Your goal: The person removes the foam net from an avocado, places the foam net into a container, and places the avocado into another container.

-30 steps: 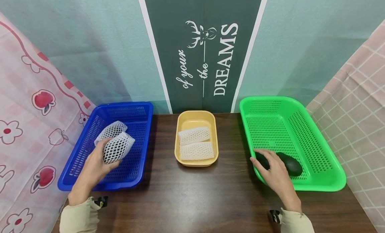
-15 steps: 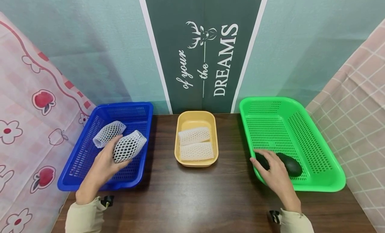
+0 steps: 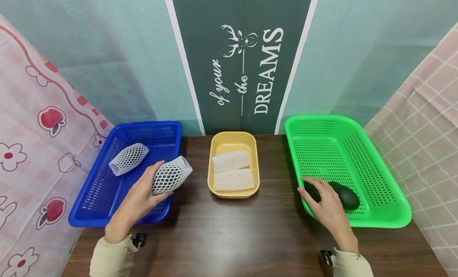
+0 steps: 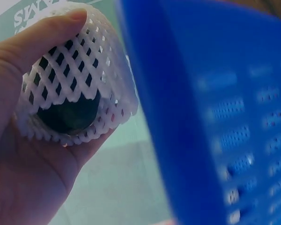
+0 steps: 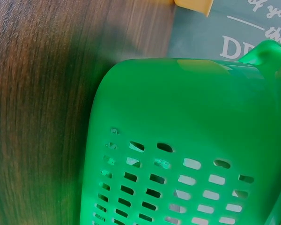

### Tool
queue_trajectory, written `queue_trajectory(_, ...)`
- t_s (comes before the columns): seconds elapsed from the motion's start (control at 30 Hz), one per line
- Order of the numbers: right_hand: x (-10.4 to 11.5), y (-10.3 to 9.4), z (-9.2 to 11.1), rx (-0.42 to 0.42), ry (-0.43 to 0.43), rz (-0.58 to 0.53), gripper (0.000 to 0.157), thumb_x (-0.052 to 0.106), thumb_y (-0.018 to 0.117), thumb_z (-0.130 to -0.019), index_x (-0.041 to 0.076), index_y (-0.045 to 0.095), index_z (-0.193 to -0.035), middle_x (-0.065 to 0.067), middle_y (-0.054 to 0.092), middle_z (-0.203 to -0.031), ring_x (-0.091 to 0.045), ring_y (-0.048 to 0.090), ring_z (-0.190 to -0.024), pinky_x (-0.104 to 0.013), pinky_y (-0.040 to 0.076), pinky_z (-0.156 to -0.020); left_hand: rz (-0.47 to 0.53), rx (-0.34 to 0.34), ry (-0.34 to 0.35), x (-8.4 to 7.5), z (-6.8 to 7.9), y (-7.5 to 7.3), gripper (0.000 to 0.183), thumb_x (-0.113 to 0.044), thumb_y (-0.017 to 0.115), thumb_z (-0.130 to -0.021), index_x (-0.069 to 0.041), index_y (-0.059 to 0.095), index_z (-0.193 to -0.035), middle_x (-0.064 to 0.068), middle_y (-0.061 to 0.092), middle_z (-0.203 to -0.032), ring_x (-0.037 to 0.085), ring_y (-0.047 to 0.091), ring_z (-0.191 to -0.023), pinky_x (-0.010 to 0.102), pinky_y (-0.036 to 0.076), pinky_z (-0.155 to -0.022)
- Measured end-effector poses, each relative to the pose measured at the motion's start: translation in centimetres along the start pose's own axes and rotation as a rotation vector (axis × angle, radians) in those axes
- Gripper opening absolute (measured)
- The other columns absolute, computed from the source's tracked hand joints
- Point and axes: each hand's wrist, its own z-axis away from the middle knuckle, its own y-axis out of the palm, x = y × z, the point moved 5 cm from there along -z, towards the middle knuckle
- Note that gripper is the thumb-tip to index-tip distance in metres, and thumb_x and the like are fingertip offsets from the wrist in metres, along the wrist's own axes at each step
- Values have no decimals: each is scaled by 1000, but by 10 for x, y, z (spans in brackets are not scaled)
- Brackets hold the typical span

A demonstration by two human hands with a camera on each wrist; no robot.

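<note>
My left hand (image 3: pixel 141 193) grips a dark avocado in a white foam net (image 3: pixel 171 175), held over the right rim of the blue basket (image 3: pixel 107 205). In the left wrist view the thumb (image 4: pixel 51 33) lies across the net, and the avocado's dark end (image 4: pixel 72 115) shows at its opening. A second netted avocado (image 3: pixel 129 159) lies in that basket. My right hand (image 3: pixel 328 203) is at the left front of the green basket (image 3: pixel 379 221), thumb and fingers around a bare dark avocado (image 3: pixel 312 191), partly hidden. Beside it lies another bare avocado (image 3: pixel 346 195).
A yellow tray (image 3: pixel 234 138) with two flat white foam nets (image 3: pixel 233 179) stands between the baskets on the brown wooden table (image 3: pixel 229 237). Cloth hangs behind and at both sides. The green basket's wall (image 5: pixel 178 103) fills much of the right wrist view.
My left hand has carried the netted avocado to the right, from inside the blue basket to over its right rim. My right hand has stayed in place.
</note>
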Motion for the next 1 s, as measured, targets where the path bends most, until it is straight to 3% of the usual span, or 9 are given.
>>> queue_trajectory(0.2,1,0,0,-1,-2,-1,40,34,65,-95,15,62,-131,-17,56,-135,-42,49,-126,-63,39,-95,17,54,-1,-12,-3,10,88,-9,84,-76,-2,34,-148,23,52,-136,38,57,-115,57,48,-91)
queue_trajectory(0.5,2,-1,-1,-3,0,-2,41,36,64,-96,15,62,-131,-17,56,-135,-42,49,-126,-63,39,-95,20,115,62,-29,-4,28,92,-10,85,-76,-4,32,-150,23,51,-139,37,53,-125,56,45,-100)
queue_trajectory(1.0,0,0,-1,-4,-10,2,42,38,63,-96,13,62,-130,-18,57,-135,-42,49,-125,-62,39,-95,28,119,214,-50,0,56,87,-8,88,-70,-6,41,-143,11,56,-131,23,55,-117,45,49,-96)
